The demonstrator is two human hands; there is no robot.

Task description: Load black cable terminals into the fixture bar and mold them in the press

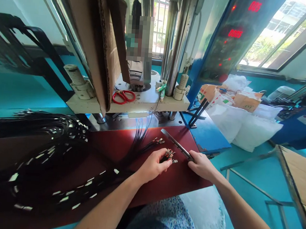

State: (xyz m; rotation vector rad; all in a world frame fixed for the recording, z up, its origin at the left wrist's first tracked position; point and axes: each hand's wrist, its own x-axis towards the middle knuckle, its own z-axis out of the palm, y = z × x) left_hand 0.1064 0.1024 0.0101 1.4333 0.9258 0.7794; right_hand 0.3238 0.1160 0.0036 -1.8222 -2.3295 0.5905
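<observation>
My left hand (156, 166) is closed around a small bundle of black cables with metal connectors (169, 154) that stick out past the fingers. To its right, my right hand (203, 164) grips the near end of a long, narrow dark metal bar (177, 144), which slants away to the upper left over the red-brown tabletop (169, 185). More cable ends with connectors (158, 141) lie just beyond my left hand. On the left of the table spread large coils of black cables (61, 150) with white tags.
Behind the table stands a press with a cream platen (148, 103) and steel columns. Red-handled scissors (124, 96) rest on the platen beside a cardboard sheet (95, 37). A blue control panel (221, 39) shows red digits. White sacks (246, 128) sit at the right; another person is partly visible behind.
</observation>
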